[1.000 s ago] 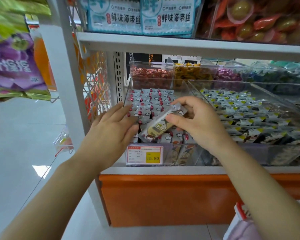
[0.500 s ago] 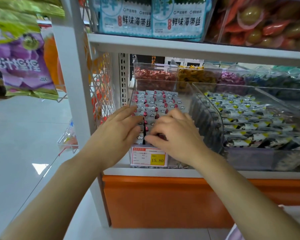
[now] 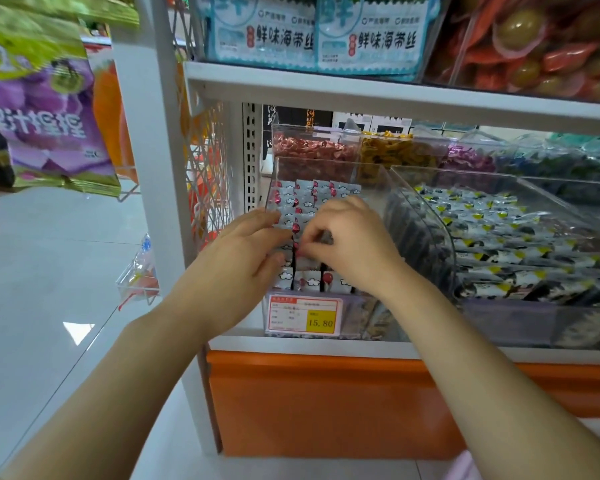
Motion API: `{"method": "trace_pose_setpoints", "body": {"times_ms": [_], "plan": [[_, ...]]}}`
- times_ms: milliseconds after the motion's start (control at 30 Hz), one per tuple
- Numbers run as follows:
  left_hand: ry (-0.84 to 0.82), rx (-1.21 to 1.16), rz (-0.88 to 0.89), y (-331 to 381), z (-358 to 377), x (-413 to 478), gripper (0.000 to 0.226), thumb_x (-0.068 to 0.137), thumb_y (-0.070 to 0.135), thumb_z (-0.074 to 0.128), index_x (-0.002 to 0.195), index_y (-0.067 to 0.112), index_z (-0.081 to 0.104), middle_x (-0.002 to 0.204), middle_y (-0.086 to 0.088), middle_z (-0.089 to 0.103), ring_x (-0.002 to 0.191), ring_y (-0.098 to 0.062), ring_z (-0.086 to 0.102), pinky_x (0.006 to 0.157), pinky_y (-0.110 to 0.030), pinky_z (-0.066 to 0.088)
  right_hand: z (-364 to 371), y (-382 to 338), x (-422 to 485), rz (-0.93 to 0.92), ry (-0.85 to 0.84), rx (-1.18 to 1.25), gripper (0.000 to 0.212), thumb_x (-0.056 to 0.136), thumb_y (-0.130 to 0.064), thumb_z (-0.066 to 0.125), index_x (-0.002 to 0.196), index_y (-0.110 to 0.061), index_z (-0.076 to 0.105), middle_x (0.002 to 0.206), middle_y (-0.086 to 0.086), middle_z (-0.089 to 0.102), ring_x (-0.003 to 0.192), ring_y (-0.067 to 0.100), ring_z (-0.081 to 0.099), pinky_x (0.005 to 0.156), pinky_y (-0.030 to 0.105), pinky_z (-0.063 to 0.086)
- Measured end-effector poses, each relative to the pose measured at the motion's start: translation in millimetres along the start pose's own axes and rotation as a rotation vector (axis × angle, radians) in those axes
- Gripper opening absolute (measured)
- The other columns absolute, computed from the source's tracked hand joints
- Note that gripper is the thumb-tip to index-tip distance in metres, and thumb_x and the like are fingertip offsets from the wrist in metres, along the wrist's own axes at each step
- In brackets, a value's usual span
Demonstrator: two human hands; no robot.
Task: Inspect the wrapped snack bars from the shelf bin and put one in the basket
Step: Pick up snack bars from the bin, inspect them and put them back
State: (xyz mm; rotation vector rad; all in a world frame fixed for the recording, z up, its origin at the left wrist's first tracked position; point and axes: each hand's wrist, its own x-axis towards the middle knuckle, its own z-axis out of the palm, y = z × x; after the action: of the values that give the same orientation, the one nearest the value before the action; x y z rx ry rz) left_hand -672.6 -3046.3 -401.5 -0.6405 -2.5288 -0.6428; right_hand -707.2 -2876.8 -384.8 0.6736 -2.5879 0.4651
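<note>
Small wrapped snack bars (image 3: 307,197) in white-blue wrappers with red marks stand in rows inside a clear plastic shelf bin (image 3: 361,322). A price tag (image 3: 303,315) reading 15.80 is on the bin's front. My left hand (image 3: 245,259) lies with straight fingers on the bars at the bin's left side. My right hand (image 3: 352,242) is over the middle of the bin, fingers curled, with thumb and forefinger pinching the top of one bar. A pink sliver at the bottom right edge (image 3: 465,464) may be the basket; most of it is out of view.
A second clear bin (image 3: 499,244) of black, white and yellow wrapped bars sits right beside it. Candy bins (image 3: 388,154) stand behind. The upper shelf edge (image 3: 395,97) hangs low overhead. Purple snack bags (image 3: 45,126) hang at left; an orange base panel (image 3: 326,403) is below.
A second ago my right hand held one bar up above the bin. It lowered that bar back among the rows and now pinches at the bar tops. My left hand stayed on the bars.
</note>
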Motion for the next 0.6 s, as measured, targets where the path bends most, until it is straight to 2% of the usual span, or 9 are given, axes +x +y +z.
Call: {"method": "trace_pose_setpoints", "body": {"times_ms": [67, 133, 200, 300, 400, 500, 600], "plan": [[0.042, 0.003, 0.004, 1, 0, 1, 0.036, 0.095, 0.018, 0.046, 0.130, 0.015, 0.055, 0.143, -0.001, 0.044, 0.135, -0.016, 0.032, 0.105, -0.019, 0.015, -10, -1, -3, 0.086, 0.106, 0.324, 0.008, 0.087, -0.020, 0.063, 0.078, -0.022, 0.061, 0.078, -0.014, 0.053, 0.076, 0.001, 0.048, 0.070, 0.015, 0.037], [0.103, -0.003, -0.003, 4, -1, 2, 0.035, 0.095, 0.020, 0.046, 0.128, 0.014, 0.056, 0.139, 0.000, 0.048, 0.132, -0.016, 0.034, 0.103, -0.017, 0.015, -21, 0, -9, 0.138, 0.257, 0.510, 0.011, 0.089, -0.015, 0.059, 0.079, -0.022, 0.058, 0.076, -0.014, 0.056, 0.069, -0.005, 0.053, 0.065, 0.009, 0.041], [0.156, -0.005, -0.011, 10, -2, 3, 0.035, 0.094, 0.023, 0.046, 0.127, 0.014, 0.057, 0.135, 0.000, 0.052, 0.128, -0.017, 0.037, 0.100, -0.015, 0.016, -29, 4, -18, 0.210, 0.353, 0.637, 0.015, 0.091, -0.015, 0.056, 0.079, -0.024, 0.056, 0.077, -0.009, 0.059, 0.067, -0.002, 0.056, 0.060, 0.013, 0.046], [0.179, -0.050, -0.028, 20, -2, 5, 0.042, 0.093, 0.034, 0.043, 0.127, 0.015, 0.056, 0.128, 0.000, 0.055, 0.120, -0.017, 0.042, 0.096, -0.015, 0.021, -37, 10, -32, 0.356, 0.443, 0.955, 0.016, 0.094, -0.012, 0.051, 0.080, -0.016, 0.057, 0.075, -0.001, 0.061, 0.060, 0.008, 0.061, 0.052, 0.022, 0.052], [0.138, -0.282, -0.122, 32, 1, 6, 0.041, 0.091, 0.038, 0.042, 0.127, 0.021, 0.055, 0.109, 0.006, 0.057, 0.092, 0.000, 0.048, 0.076, -0.003, 0.034, -42, 13, -42, 0.445, 0.470, 1.283, 0.018, 0.095, -0.010, 0.049, 0.080, -0.009, 0.059, 0.072, 0.002, 0.061, 0.057, 0.010, 0.059, 0.051, 0.022, 0.051], [0.105, -0.596, -0.236, 41, 4, 7, 0.021, 0.094, 0.029, 0.045, 0.107, 0.024, 0.061, 0.077, 0.007, 0.065, 0.062, 0.000, 0.056, 0.051, -0.010, 0.042, -45, 14, -48, 0.519, 0.449, 1.449, 0.016, 0.093, -0.011, 0.051, 0.081, -0.009, 0.062, 0.073, 0.004, 0.062, 0.058, 0.010, 0.059, 0.051, 0.021, 0.051], [0.086, -0.859, -0.358, 45, 5, 8, 0.018, 0.095, 0.026, 0.046, 0.094, 0.017, 0.062, 0.065, -0.001, 0.066, 0.051, -0.005, 0.054, 0.046, -0.015, 0.043, -48, 19, -55, 0.573, 0.350, 1.608, 0.010, 0.088, -0.006, 0.053, 0.087, -0.004, 0.063, 0.067, 0.003, 0.066, 0.058, 0.008, 0.061, 0.054, 0.019, 0.053]]}}
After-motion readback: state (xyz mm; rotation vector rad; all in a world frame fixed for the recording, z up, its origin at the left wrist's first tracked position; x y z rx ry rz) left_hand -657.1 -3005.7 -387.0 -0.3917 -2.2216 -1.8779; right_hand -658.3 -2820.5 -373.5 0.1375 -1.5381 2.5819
